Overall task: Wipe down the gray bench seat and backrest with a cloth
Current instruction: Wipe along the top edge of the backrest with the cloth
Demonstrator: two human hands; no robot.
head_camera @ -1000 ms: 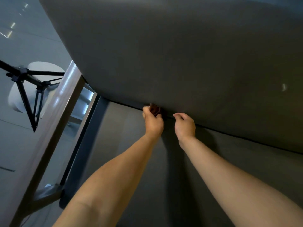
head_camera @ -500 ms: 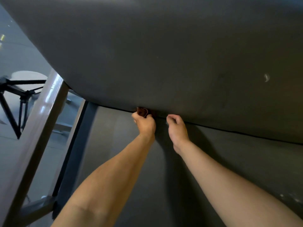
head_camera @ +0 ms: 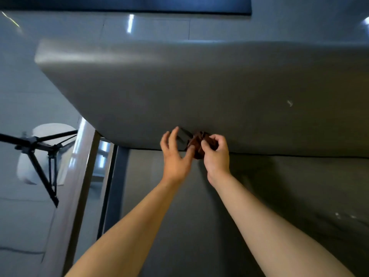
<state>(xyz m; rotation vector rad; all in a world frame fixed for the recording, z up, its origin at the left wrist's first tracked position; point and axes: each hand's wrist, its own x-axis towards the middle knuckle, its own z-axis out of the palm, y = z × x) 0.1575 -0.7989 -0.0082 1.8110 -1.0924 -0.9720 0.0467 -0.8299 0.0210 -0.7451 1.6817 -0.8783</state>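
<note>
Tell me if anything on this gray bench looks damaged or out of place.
Two spots: a small pale mark on the backrest, toward the right, and pale flecks on the seat at far right. Both break the plain gray; scuff or debris, I cannot tell.

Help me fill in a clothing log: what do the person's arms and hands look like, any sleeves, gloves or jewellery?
The left forearm and right forearm are bare down to the picture's edge; no sleeves show. The left hand and right hand are ungloved, with no watch, bracelet or ring visible, and no markings.
</note>
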